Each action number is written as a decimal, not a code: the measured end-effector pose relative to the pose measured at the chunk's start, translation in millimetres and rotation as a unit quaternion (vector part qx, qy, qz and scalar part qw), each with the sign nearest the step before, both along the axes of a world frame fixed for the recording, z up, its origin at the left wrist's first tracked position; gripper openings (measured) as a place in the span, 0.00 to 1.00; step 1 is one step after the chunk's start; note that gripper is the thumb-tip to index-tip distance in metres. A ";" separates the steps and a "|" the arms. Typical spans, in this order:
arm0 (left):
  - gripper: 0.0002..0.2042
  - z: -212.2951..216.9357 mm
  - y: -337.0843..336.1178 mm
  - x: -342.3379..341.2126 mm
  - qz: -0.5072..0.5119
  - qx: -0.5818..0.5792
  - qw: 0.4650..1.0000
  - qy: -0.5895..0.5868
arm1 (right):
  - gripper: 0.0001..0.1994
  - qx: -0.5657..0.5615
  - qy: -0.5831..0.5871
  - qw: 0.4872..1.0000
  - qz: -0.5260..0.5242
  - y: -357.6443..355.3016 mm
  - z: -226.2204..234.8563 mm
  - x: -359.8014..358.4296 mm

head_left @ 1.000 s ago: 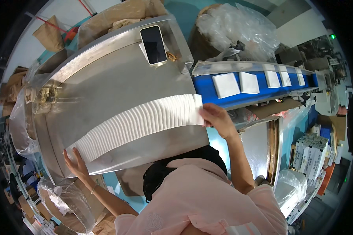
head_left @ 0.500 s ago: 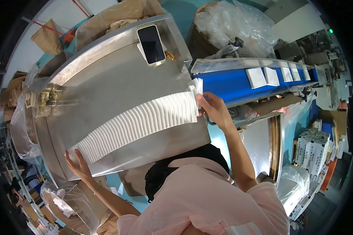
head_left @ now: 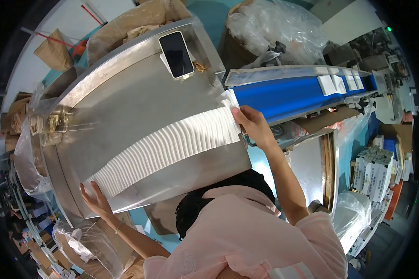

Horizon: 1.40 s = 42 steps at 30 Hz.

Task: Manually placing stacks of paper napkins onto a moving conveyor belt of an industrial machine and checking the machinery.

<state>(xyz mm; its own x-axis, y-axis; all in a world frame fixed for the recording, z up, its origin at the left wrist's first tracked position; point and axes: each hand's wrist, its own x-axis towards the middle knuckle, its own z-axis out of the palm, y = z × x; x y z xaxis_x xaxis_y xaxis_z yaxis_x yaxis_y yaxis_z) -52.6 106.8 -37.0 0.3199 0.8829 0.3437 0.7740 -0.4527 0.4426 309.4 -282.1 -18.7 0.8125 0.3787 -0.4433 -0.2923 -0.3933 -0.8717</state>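
Note:
A long curved row of folded white sheets (head_left: 167, 146), which look like paper napkins, stands packed on edge across the metal tray (head_left: 111, 116). My left hand (head_left: 97, 200) rests at the row's near left end, its fingers stretched out and apart against the last sheets. At the other end, beside the conveyor, my right hand (head_left: 255, 125) has its thumb on the outermost sheets, with its fingers partly hidden behind them. Some sheets there splay out toward the blue conveyor belt (head_left: 274, 100). Several white folded squares (head_left: 327, 85) lie farther along the belt.
A phone (head_left: 177, 54) lies at the tray's far side, with a string of brown beads (head_left: 199, 67) beside it. Raised metal walls edge the tray. Clear plastic bags (head_left: 277, 30) fill a container behind the conveyor. A plastic-lined box (head_left: 86, 246) stands below my left forearm.
The white squares on the belt have moved away to the right. The sheets at the row's right end now lean more toward the belt. Both hands keep nearly the same places.

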 end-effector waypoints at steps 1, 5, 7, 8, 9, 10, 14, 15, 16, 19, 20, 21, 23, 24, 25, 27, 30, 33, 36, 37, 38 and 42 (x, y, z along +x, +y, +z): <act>0.31 -1.4 0.4 0.3 -0.001 0.001 1.000 0.002 | 0.19 0.000 0.000 1.000 -0.003 -1.2 -4.1 1.6; 0.31 0.1 0.8 -1.1 0.001 0.007 1.000 0.008 | 0.16 0.152 0.225 0.956 -0.115 -3.4 -13.8 2.7; 0.31 -1.6 1.9 -2.0 -0.004 0.008 1.000 0.007 | 0.14 0.169 0.243 0.947 -0.128 -4.5 -13.0 0.5; 0.31 -1.4 1.9 -0.9 -0.007 0.009 1.000 0.005 | 0.13 0.127 0.161 0.972 -0.119 -5.0 -10.4 -1.9; 0.31 -1.0 1.4 0.6 -0.008 0.008 1.000 0.005 | 0.12 0.084 0.077 0.988 -0.109 -5.6 -9.1 -3.5; 0.31 -0.2 0.3 2.4 -0.006 0.005 1.000 0.005 | 0.12 0.083 0.077 0.987 -0.110 -8.9 -9.9 -3.2; 0.31 0.1 0.4 0.3 -0.002 0.008 1.000 0.008 | 0.13 -0.071 -0.186 0.980 -0.010 -13.8 0.1 -6.4; 0.31 -1.4 1.7 -0.7 -0.002 0.007 1.000 0.009 | 0.13 -0.095 -0.184 0.978 0.005 -13.0 4.9 -7.7; 0.31 -2.9 3.2 -2.1 -0.009 0.010 1.000 0.003 | 0.13 -0.095 -0.183 0.978 0.005 -15.7 2.8 -8.1; 0.31 -2.7 2.7 -1.1 -0.009 0.005 1.000 -0.003 | 0.15 -0.125 -0.148 0.978 0.083 -21.1 0.2 -8.1; 0.31 -2.8 2.2 -1.5 -0.006 -0.004 1.000 -0.001 | 0.16 -0.113 -0.162 0.977 0.078 -19.1 5.7 -11.3; 0.31 -3.2 2.7 -3.2 -0.003 -0.004 1.000 -0.001 | 0.17 -0.102 -0.175 0.977 0.073 -16.9 9.6 -13.7; 0.32 -5.0 5.9 -5.5 -0.008 -0.006 1.000 0.001 | 0.19 -0.049 -0.081 0.995 0.040 -13.1 13.6 -15.5; 0.32 -5.4 6.8 -5.6 -0.007 -0.006 1.000 0.000 | 0.22 0.005 0.013 1.000 0.004 -12.8 15.3 -15.7; 0.32 -5.7 7.4 -6.1 -0.006 -0.007 1.000 0.001 | 0.22 0.004 0.012 1.000 0.005 -17.2 11.9 -16.0; 0.32 -5.0 5.1 -4.2 -0.003 -0.007 1.000 0.002 | 0.22 0.077 0.131 0.988 -0.036 -28.8 -6.0 -16.2; 0.32 -0.6 0.5 2.4 0.001 -0.009 1.000 0.008 | 0.21 0.165 0.068 0.965 -0.191 -28.1 -16.4 -18.8; 0.33 -0.9 1.8 2.1 -0.003 -0.008 1.000 0.008 | 0.22 0.114 0.059 0.982 -0.137 -26.2 -6.0 -19.3; 0.32 0.6 0.7 1.4 -0.012 -0.003 1.000 0.008 | 0.24 0.042 -0.040 0.998 -0.011 -18.3 -10.2 -26.4; 0.32 1.4 -0.3 2.6 -0.006 -0.008 1.000 0.013 | 0.23 0.051 0.012 0.999 -0.001 -20.2 -7.6 -25.3; 0.32 2.6 -0.6 3.2 0.003 -0.011 1.000 0.017 | 0.21 0.063 0.064 0.996 0.011 -19.4 -5.1 -22.4; 0.32 -0.5 1.1 5.3 0.001 -0.015 1.000 0.004 | 0.16 0.130 0.058 0.978 -0.152 -35.5 -19.4 -12.4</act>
